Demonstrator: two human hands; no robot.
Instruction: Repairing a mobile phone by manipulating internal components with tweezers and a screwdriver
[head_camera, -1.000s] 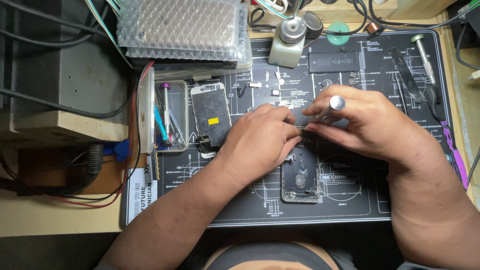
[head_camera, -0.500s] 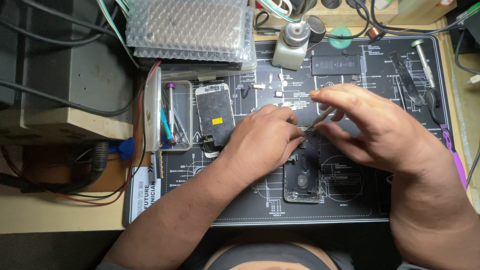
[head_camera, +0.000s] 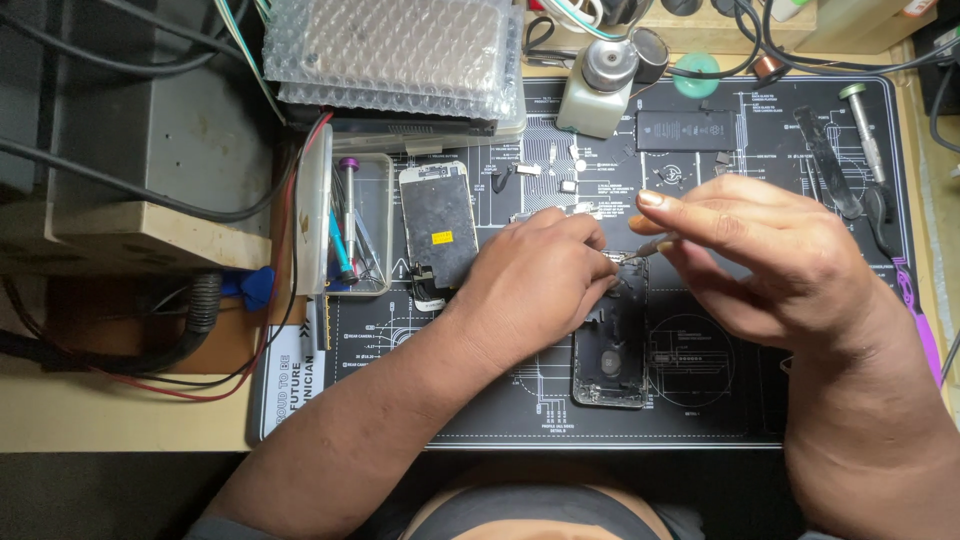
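An opened phone body (head_camera: 610, 350) lies face up on a black repair mat (head_camera: 520, 400). My left hand (head_camera: 535, 285) rests over its upper left corner, fingertips pressed on the frame. My right hand (head_camera: 760, 250) hovers above the phone's top edge and pinches a thin tool (head_camera: 648, 245), whose tip points down-left at the phone's top. The tool's handle is hidden inside my fingers. A detached phone screen (head_camera: 438, 225) lies to the left of my left hand.
A clear tray with screwdrivers (head_camera: 350, 225) sits at the mat's left edge. A liquid dispenser bottle (head_camera: 600, 90), a flat black battery (head_camera: 688, 130) and small loose parts (head_camera: 560, 170) lie at the back. Bubble wrap (head_camera: 390, 50) covers a box. More tools (head_camera: 860, 140) lie at right.
My right hand has turned and opened its upper fingers; the silver tool end seen a second ago is now hidden, and the tool tip stays at the phone's top. My left hand stays put.
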